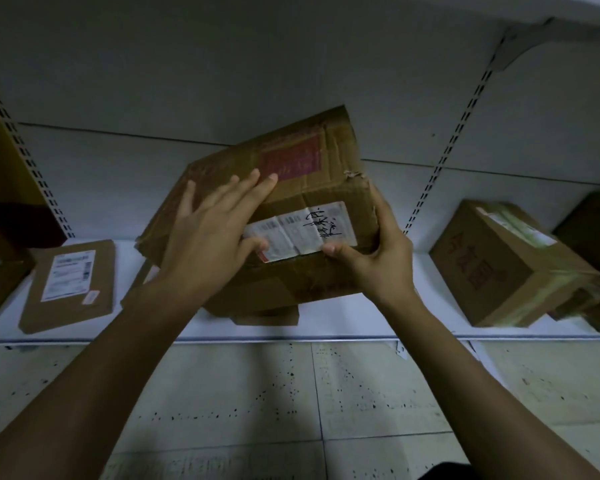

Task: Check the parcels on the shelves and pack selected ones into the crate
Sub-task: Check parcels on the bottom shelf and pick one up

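Parcel in hand: the worn brown cardboard box (309, 188) is straight ahead of you, tipped up over the white metal shelf (430, 306). Its labelled face is turned toward you.
Long axis: it runs across you, low at your left and rising to your right, so the box sits between your two hands.
Left hand (212, 230): it lies flat on the near left face with the fingers straight and spread. The thumb is at the end of the white shipping label (302, 230). It steadies the box and does not clasp it.
Right hand (378, 258): it is wrapped round the right edge, thumb on the front under the label and fingers behind. In my judgement this hand carries most of the weight.
Contact below: whether the box's lower edge rests on the cardboard beneath it cannot be told.
Material: the board is soft and creased, torn at the upper right corner, with glossy tape and a faded red patch (291, 161). Expect the walls to give under a squeeze.
Label: it is wrinkled paper with black handwriting.
Neighbours: a flat brown cardboard parcel (68, 282) lies to your left and a taped brown carton (510, 265) to your right, both well apart from the box.
Crate: not in view, so you will have to turn away from the shelf to reach it.
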Action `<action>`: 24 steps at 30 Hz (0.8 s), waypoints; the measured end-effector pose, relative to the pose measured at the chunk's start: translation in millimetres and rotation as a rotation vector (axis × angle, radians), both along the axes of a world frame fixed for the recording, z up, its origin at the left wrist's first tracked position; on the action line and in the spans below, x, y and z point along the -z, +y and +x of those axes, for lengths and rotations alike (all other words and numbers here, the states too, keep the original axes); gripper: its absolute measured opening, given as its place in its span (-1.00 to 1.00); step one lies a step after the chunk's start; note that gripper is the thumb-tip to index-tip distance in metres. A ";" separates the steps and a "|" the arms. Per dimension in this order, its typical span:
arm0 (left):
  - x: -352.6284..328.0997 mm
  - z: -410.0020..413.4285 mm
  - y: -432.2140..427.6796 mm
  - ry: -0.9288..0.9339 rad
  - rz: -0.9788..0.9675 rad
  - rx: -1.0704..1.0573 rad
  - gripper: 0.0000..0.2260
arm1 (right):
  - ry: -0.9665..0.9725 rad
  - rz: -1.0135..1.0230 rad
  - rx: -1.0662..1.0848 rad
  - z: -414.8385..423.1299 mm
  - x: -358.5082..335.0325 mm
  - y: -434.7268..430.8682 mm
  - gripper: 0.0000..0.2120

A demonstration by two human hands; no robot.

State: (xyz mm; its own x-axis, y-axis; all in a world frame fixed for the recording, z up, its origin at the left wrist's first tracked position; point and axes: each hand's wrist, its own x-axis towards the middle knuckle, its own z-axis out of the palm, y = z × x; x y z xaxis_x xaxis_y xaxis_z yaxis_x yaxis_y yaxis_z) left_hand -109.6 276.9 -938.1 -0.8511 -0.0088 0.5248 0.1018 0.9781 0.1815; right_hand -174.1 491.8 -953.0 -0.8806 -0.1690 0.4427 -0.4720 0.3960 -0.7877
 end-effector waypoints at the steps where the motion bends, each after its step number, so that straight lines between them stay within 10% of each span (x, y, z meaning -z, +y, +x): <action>1: 2.8 -1.7 3.5 0.014 0.004 -0.038 -0.23 | -0.035 -0.016 0.025 -0.6 2.9 -1.3 -0.13; 5: 19.0 -0.4 10.5 0.035 0.367 -0.291 -0.02 | -0.250 -0.167 0.184 -8.5 9.6 6.4 -0.25; 9: 18.0 3.2 21.9 0.002 1.301 -0.569 0.13 | -0.584 -0.603 0.306 -12.2 11.3 11.6 -0.36; 13: 26.9 -2.7 43.1 -0.267 1.796 -0.185 0.03 | -0.834 -0.863 0.213 -2.8 18.5 -8.8 -0.46; 17: 27.9 -4.1 40.8 -0.095 1.889 -0.187 0.03 | -0.909 -0.806 0.101 19.6 20.6 -39.6 -0.48; 21: 33.1 -0.3 20.6 -0.082 1.869 -0.183 -0.50 | -0.910 -0.713 0.058 29.6 25.2 -42.1 -0.35; 24: 42.5 9.5 4.0 -0.111 1.780 -0.206 -0.43 | -0.849 -0.534 0.140 30.3 28.1 -34.5 -0.20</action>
State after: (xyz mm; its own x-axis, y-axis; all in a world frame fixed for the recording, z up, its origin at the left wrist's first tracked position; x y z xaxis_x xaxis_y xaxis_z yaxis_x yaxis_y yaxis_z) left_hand -100.1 280.9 -980.6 -0.7905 -0.5413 -0.2866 -0.0690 -0.3863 0.9198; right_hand -143.8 457.4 -981.1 -0.9361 -0.0027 -0.3516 0.3502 -0.0973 -0.9316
